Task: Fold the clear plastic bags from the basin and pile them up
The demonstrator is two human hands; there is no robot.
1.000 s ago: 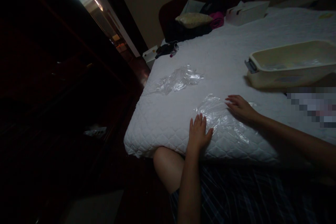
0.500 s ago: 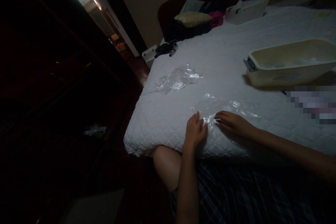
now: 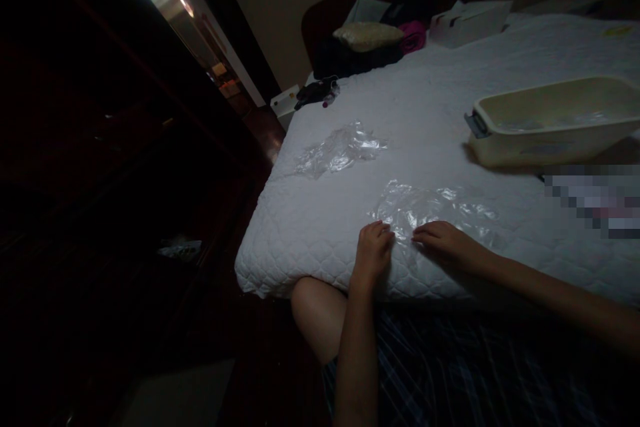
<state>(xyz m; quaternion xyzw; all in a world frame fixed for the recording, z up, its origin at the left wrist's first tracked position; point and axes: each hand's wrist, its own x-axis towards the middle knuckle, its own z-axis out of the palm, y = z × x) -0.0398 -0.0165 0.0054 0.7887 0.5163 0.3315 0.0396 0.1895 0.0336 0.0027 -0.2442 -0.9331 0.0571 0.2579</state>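
Note:
A clear, crinkled plastic bag (image 3: 425, 203) lies on the white quilted bed cover (image 3: 280, 213) in front of me. My left hand (image 3: 373, 250) is closed at the bag's near left edge, fingers curled in and pinching the film. Close to its right, my right hand (image 3: 447, 245) also pinches the near edge, its fingertips pressed together. A narrow gap separates the two hands. Farther off on the bed lies a second clear plastic bag (image 3: 340, 150), crumpled and touched by neither hand.
A cream plastic bin (image 3: 550, 147) with a grey latch stands on the bed at right, clear plastic inside. A blurred-out item (image 3: 595, 200) lies before it. At the back are a white box (image 3: 470, 23), a beige bundle (image 3: 367, 37) and dark cloth. My bent knee (image 3: 317, 310) touches the bed edge.
Both hands have drawn slightly toward me. My left fingers, spread before, are now curled in. The near bag has shifted and looks more wrinkled and raised.

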